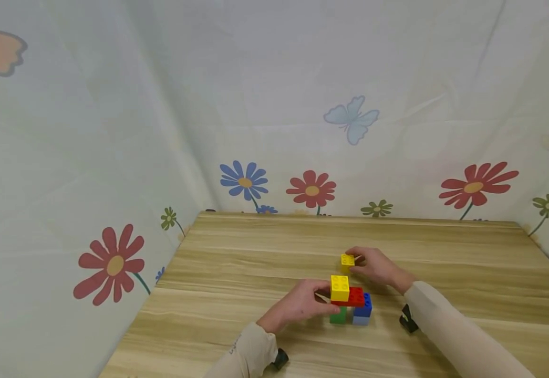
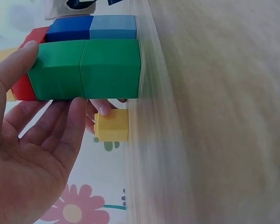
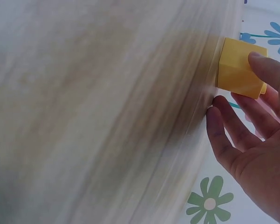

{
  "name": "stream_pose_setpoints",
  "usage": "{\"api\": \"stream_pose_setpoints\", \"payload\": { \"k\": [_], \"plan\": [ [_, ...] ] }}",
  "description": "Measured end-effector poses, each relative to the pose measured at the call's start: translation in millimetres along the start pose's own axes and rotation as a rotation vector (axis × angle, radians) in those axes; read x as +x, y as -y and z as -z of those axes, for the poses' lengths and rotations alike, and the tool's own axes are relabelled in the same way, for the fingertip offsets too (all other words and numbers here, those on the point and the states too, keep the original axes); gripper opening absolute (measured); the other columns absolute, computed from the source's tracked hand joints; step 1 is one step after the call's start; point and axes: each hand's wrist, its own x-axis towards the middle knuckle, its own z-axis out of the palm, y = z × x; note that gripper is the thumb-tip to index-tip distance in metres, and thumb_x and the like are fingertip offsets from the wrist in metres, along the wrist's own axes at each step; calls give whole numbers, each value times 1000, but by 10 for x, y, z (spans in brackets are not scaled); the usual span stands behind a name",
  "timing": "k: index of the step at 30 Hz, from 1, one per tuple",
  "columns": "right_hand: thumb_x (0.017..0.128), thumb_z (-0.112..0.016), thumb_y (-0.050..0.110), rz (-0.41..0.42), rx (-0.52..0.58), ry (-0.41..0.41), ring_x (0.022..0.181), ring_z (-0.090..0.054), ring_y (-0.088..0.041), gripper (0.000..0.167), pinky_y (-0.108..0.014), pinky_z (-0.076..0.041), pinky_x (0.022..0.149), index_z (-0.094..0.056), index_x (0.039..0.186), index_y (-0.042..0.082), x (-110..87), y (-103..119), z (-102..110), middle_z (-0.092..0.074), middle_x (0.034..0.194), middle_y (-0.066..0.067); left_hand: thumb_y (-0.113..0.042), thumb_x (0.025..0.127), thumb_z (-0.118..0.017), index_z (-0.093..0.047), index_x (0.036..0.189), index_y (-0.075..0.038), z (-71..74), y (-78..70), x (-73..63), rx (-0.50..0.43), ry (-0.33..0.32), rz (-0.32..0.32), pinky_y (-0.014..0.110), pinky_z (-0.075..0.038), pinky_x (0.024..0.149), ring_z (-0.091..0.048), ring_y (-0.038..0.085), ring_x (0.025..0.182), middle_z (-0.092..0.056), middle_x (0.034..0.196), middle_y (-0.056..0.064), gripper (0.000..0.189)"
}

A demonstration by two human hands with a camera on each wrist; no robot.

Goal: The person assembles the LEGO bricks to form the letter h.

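Observation:
My left hand (image 1: 299, 304) grips a small bridge of toy building blocks near its top left side, thumb in front and fingers behind. Two stacked green blocks (image 2: 84, 70) form one leg. A blue block (image 1: 363, 311) on a light blue block (image 1: 361, 320) forms the other. Across both lies a red block (image 1: 357, 297), with a yellow block (image 1: 340, 287) on its left end. Behind the bridge, my right hand (image 1: 377, 266) pinches another yellow block (image 3: 240, 67) between thumb and fingers. That block stands on the table, studs up, apart from the bridge.
The wood-grain table (image 1: 236, 252) ends at the back against a pale curtain (image 1: 274, 105) printed with flowers and butterflies. Dark wrist mounts (image 1: 408, 319) sit under both sleeves, the right one close to the table right of the bridge.

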Motion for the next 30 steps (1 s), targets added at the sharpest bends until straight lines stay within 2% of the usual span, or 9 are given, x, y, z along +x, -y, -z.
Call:
{"api": "stream_pose_setpoints", "payload": {
  "k": [8,13,23,30],
  "plan": [
    [88,-69,15,4,-3,-14,101,-59,-27,38,-45,-49,87,-57,122,5,-33,-10,2,-59,121,-13,-26,82,-75,-66,113,-20,6,-4,2,-19,3,-3,20,-50,77,-59,3,91,-64,100,-13,33],
    [87,-69,15,55,8,-21,99,-60,-27,37,-44,-50,85,-57,121,5,-106,26,28,-59,119,-13,-26,82,-75,-66,112,-20,2,9,4,-26,5,-5,20,-50,77,-60,3,90,-64,100,-13,32],
    [87,-70,16,144,1,-75,97,-60,-23,39,-38,-52,81,-58,122,6,-270,180,142,-62,115,-8,-25,82,-75,-66,113,-19,7,12,-5,-25,8,-24,20,-50,78,-59,3,91,-64,100,-13,32],
    [88,-69,20,157,-23,-103,95,-60,-20,40,-38,-52,81,-57,124,6,-414,347,242,-62,115,-6,-25,82,-76,-66,113,-19,6,26,-6,-28,6,-31,20,-50,78,-59,3,92,-65,99,-13,33]
  ]
}}
